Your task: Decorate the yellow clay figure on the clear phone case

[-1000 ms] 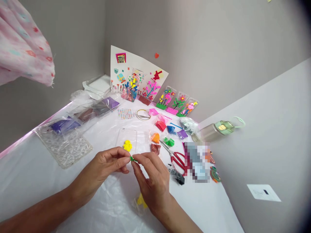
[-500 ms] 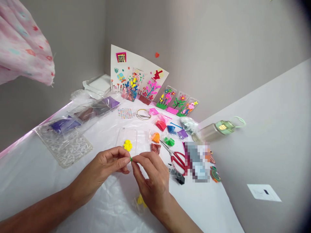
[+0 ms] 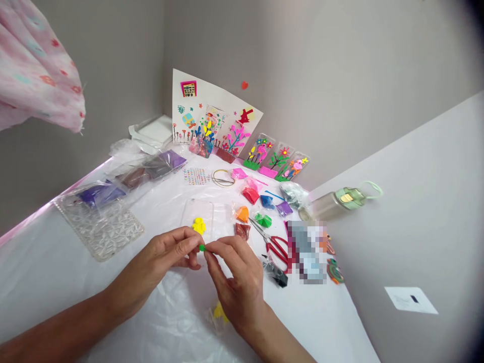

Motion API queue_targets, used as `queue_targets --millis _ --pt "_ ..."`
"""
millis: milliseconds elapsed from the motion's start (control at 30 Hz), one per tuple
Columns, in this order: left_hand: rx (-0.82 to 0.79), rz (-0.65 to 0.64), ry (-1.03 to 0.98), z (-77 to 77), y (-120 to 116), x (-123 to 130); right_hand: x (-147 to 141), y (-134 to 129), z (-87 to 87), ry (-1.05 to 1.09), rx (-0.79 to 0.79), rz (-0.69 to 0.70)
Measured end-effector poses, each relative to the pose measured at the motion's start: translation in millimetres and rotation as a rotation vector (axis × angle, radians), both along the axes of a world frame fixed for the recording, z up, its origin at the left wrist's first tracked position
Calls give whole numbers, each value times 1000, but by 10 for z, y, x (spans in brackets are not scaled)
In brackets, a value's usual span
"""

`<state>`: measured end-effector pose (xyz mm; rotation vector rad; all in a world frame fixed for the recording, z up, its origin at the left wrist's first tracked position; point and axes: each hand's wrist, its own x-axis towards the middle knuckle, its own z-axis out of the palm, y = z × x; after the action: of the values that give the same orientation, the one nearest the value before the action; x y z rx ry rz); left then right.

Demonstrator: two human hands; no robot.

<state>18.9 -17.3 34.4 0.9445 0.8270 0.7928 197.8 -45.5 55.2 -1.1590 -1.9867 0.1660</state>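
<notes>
A small lump of green clay [image 3: 202, 247] sits between the fingertips of both hands. My left hand [image 3: 170, 257] pinches it from the left with thumb and index finger. From the other side, my right hand [image 3: 236, 275] has its thumb and fingers closed on it. Just beyond my fingers lies a clear phone case [image 3: 206, 207] with a yellow clay flower [image 3: 198, 226] on its lower part. Partly hidden below my right hand is a clear packet of yellow clay [image 3: 219, 312].
Packets of coloured clay, such as orange [image 3: 242, 214] and green [image 3: 263, 220], lie right of the case, near red-handled scissors [image 3: 278, 252]. Decorated cases [image 3: 259, 153] lean at the back wall. A bottle [image 3: 333, 204] stands right; a textured clear sheet [image 3: 102, 234] lies left.
More of the green clay shows between my fingertips now, as my left fingers have shifted slightly. The other things have stayed in place.
</notes>
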Motion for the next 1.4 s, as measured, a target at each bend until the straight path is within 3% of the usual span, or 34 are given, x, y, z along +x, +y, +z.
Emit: queue_targets --millis 567,900,1400 --pt "-11 -34 42 2 6 -10 13 -5 -21 18 -45 13" --pt "17 -43 62 25 5 -8 -9 25 57 264 -209 66" --pt "1 -60 34 44 5 -13 -21 11 79 264 -260 53"
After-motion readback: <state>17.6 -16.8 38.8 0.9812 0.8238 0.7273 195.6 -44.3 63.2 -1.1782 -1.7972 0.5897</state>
